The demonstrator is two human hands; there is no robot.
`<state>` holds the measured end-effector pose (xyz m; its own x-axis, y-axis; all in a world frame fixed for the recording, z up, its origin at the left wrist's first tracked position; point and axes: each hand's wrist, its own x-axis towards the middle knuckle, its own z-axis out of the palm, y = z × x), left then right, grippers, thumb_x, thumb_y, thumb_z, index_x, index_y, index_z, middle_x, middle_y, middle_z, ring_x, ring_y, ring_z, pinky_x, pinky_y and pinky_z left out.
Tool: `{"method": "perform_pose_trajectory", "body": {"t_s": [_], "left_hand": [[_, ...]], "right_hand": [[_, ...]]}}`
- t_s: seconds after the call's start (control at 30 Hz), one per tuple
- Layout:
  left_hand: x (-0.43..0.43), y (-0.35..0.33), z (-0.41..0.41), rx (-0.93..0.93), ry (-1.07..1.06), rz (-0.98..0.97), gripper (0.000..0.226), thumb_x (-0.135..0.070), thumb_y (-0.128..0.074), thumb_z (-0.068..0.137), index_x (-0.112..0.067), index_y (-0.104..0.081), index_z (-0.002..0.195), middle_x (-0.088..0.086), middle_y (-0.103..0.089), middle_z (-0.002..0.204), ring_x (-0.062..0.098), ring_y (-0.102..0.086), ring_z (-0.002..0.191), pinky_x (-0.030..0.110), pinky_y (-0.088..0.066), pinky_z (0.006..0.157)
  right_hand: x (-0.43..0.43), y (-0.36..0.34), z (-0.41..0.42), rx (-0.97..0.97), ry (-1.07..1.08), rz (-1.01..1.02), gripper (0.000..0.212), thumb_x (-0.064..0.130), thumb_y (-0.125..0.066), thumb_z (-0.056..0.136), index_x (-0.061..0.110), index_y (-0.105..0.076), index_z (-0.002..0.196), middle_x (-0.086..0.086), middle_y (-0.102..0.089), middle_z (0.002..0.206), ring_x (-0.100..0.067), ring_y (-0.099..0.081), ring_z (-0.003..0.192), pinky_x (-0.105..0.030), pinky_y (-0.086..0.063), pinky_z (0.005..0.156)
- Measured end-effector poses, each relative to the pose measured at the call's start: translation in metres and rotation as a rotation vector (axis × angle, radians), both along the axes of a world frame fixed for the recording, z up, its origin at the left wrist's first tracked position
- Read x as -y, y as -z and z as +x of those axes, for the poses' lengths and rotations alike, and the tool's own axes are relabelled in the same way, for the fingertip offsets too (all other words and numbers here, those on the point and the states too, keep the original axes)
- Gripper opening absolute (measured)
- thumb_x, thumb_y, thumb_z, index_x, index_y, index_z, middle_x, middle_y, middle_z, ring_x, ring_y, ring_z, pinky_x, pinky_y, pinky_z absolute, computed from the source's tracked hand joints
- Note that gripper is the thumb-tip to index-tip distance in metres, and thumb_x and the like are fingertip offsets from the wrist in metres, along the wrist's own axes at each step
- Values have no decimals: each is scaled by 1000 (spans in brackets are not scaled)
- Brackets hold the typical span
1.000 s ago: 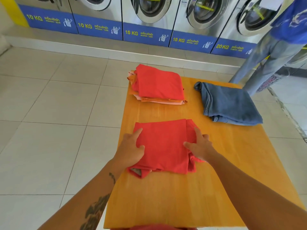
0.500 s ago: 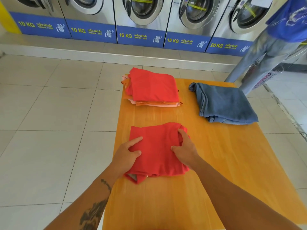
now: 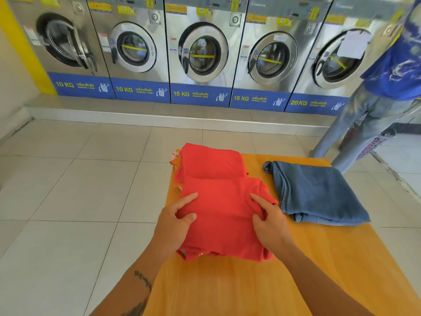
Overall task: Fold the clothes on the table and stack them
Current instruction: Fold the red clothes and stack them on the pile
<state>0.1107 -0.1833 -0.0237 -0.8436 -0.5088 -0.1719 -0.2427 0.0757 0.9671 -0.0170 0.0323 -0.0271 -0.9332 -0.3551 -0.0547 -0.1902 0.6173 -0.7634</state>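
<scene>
The folded red garment [image 3: 224, 215] is held above the near part of the tabletop [image 3: 296, 270], its far edge overlapping the red-topped stack [image 3: 209, 163] straight ahead. The left hand [image 3: 173, 222] pinches its left edge, fingers [image 3: 186, 200] closed on cloth; the right hand [image 3: 270, 221] grips the right edge likewise. Folded jeans [image 3: 319, 192] lie farther right, apart.

light: bright, even | shadows: faint | blur: upper right corner | edges: wide-angle bowing
</scene>
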Motion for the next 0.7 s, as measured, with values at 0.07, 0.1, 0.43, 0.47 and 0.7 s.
{"method": "perform_pose_trajectory", "body": {"t_s": [0.07,0.1,0.43,0.47,0.7], "left_hand": [[12,-10,-22,-7,-15,-52,51,-11,-63,91,-52,-61,122,-9,-49,142,15,-51,122,38,-47,105],[19,-15,-34,-4,-20,-77,51,-11,-63,91,-52,-61,122,-8,-48,143,17,-51,123,40,-46,106],[87,-47,-164,41,-89,-309,48,-13,-60,94,-42,-54,131,-7,-49,135,17,-52,110,32,-50,90],[90,-40,-172,81,-90,-347,48,-13,-59,94,-41,-53,133,-6,-48,136,16,-51,110,32,-48,91],[98,25,-187,324,-89,-469,47,-19,-51,91,-41,-49,132,4,-42,133,10,-51,94,19,-47,77]], "right_hand": [[12,-9,-24,-19,-2,-40,58,12,-53,89,43,-50,138,1,-50,130,-6,-56,91,-18,-47,77],[18,-14,-37,-29,-7,-50,58,12,-54,90,42,-50,139,1,-49,130,-5,-55,89,-15,-44,76],[102,-23,-181,0,-46,-144,56,12,-56,88,32,-51,139,-1,-52,131,-17,-57,103,-33,-51,94],[106,-14,-189,21,-52,-121,56,15,-56,87,33,-50,139,0,-54,128,-14,-58,95,-29,-52,87],[102,48,-192,104,-100,86,53,33,-58,89,46,-41,138,-9,-35,142,-23,-49,116,-35,-45,98]]}}
